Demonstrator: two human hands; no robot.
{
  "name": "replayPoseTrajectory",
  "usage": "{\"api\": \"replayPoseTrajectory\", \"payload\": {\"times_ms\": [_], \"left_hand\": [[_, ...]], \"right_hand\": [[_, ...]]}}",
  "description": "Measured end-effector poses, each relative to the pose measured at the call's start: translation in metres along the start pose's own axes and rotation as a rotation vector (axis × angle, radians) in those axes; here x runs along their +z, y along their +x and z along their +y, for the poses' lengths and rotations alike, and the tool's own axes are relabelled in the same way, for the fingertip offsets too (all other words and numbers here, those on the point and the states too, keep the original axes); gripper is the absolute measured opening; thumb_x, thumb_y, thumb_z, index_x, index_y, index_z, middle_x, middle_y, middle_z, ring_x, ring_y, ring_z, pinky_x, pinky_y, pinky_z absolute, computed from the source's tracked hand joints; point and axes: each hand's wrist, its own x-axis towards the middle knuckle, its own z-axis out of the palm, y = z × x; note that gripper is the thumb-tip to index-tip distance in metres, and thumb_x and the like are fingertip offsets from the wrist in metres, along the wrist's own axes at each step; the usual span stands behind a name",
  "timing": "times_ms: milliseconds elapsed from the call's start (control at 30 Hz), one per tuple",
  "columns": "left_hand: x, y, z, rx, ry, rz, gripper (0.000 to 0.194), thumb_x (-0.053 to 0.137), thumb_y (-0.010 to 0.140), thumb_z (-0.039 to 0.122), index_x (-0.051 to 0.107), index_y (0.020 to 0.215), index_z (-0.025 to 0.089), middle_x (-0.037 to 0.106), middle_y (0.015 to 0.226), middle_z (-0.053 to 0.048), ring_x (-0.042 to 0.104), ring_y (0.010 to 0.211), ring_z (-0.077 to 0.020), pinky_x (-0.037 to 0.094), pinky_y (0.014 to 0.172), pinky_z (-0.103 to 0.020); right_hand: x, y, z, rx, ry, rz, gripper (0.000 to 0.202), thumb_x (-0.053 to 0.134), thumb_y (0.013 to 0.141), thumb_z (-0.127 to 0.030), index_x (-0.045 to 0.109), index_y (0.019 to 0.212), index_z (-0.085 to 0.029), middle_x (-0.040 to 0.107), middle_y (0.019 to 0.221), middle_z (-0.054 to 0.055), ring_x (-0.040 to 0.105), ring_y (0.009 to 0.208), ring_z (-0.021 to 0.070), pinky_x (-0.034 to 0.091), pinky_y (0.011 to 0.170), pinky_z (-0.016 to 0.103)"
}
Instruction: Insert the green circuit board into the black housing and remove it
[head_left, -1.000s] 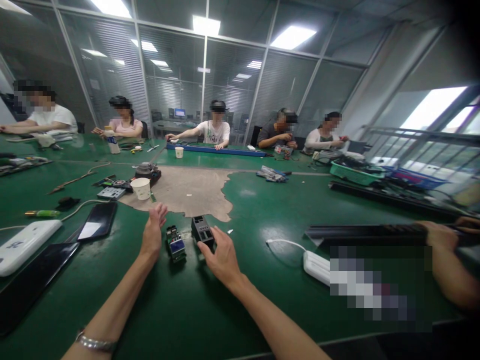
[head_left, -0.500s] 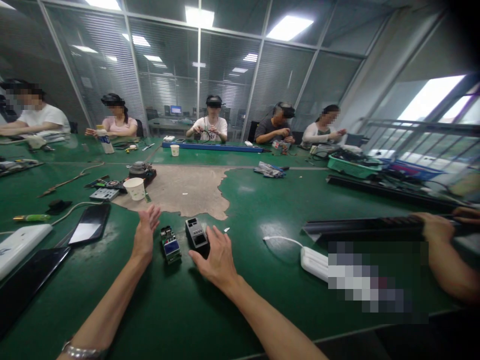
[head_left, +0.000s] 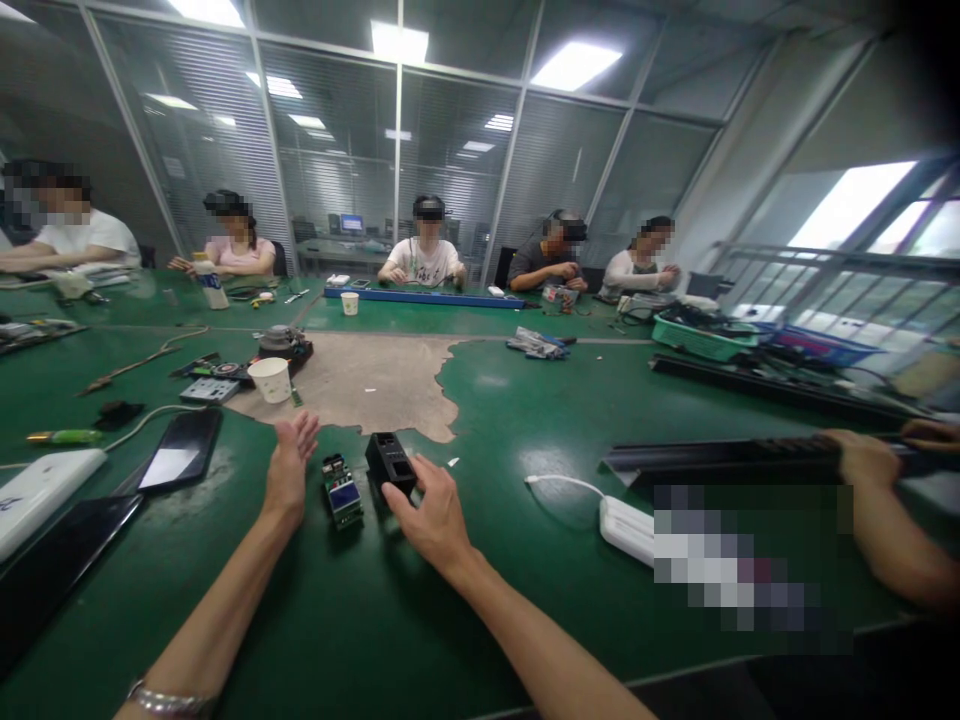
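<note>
Mid-frame, we're holding the black case (head_left: pixel 385 456) in our right grip (head_left: pixel 436 514); our left grip (head_left: pixel 289 472) is standing wide beside the circuit board (head_left: pixel 342 493)!

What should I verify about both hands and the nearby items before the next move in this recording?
1. Right hand on the black case: ok, thumb and fingers hold its near end.
2. Left hand free: ok, it is open and holds nothing.
3. Circuit board screen visible: ok, it faces up, between the hands.
4. Black case lifted off the green table: cannot tell, its underside is hidden.
5. Surface near the right hand free of scraps: not ok, a white scrap lies just beyond it.
6. Paper cup apart from the left hand: ok, it stands beyond the fingertips.
</note>
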Motion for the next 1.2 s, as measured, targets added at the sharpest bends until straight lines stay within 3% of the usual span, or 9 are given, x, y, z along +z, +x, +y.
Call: {"api": "replayPoseTrajectory", "payload": {"times_ms": [233, 500, 733, 1067, 1200], "left_hand": [[-0.001, -0.003, 0.002, 0.099, 0.115, 0.015, 0.073, 0.02, 0.097, 0.07, 0.07, 0.117, 0.02, 0.051, 0.147, -0.009, 0.032, 0.144, -0.0252, 0.019, 0.12, -0.042], [-0.002, -0.002, 0.005, 0.053, 0.069, 0.003, 0.072, 0.022, 0.096, 0.071, 0.072, 0.113, 0.021, 0.056, 0.142, -0.009, 0.036, 0.142, -0.027, 0.023, 0.119, -0.042], [-0.001, 0.001, 0.004, 0.006, -0.025, -0.055, 0.074, 0.023, 0.096, 0.072, 0.068, 0.118, 0.018, 0.057, 0.141, -0.012, 0.05, 0.133, -0.0292, 0.036, 0.112, -0.045], [0.001, -0.003, 0.006, -0.023, -0.028, -0.077, 0.073, 0.025, 0.094, 0.074, 0.066, 0.122, 0.019, 0.057, 0.14, -0.011, 0.054, 0.128, -0.0307, 0.037, 0.111, -0.048], [0.001, -0.002, 0.006, 0.0, -0.04, -0.04, 0.07, 0.028, 0.094, 0.073, 0.064, 0.125, 0.02, 0.052, 0.145, -0.01, 0.052, 0.13, -0.0302, 0.038, 0.11, -0.047]], "right_hand": [[0.011, 0.009, -0.038, -0.119, -0.029, -0.039, 0.042, 0.066, 0.085, -0.044, 0.062, 0.118, -0.018, 0.066, 0.121, 0.013, 0.052, 0.127, 0.0292, 0.032, 0.11, 0.05], [0.03, 0.008, -0.064, -0.154, -0.092, -0.058, 0.044, 0.066, 0.084, -0.044, 0.06, 0.117, -0.016, 0.067, 0.116, 0.014, 0.055, 0.123, 0.0296, 0.026, 0.113, 0.052], [0.035, 0.001, -0.06, -0.136, -0.108, -0.098, 0.046, 0.067, 0.083, -0.042, 0.059, 0.121, -0.018, 0.068, 0.116, 0.015, 0.057, 0.119, 0.0302, 0.024, 0.113, 0.054], [0.041, -0.011, -0.048, -0.134, -0.078, -0.129, 0.081, 0.072, 0.076, -0.048, 0.042, 0.143, -0.012, 0.056, 0.137, 0.018, 0.041, 0.136, 0.0375, 0.026, 0.113, 0.058], [0.044, -0.009, -0.045, -0.117, -0.062, -0.149, 0.071, 0.071, 0.078, -0.045, 0.049, 0.137, -0.012, 0.061, 0.131, 0.018, 0.044, 0.134, 0.0364, 0.027, 0.113, 0.057]]}}
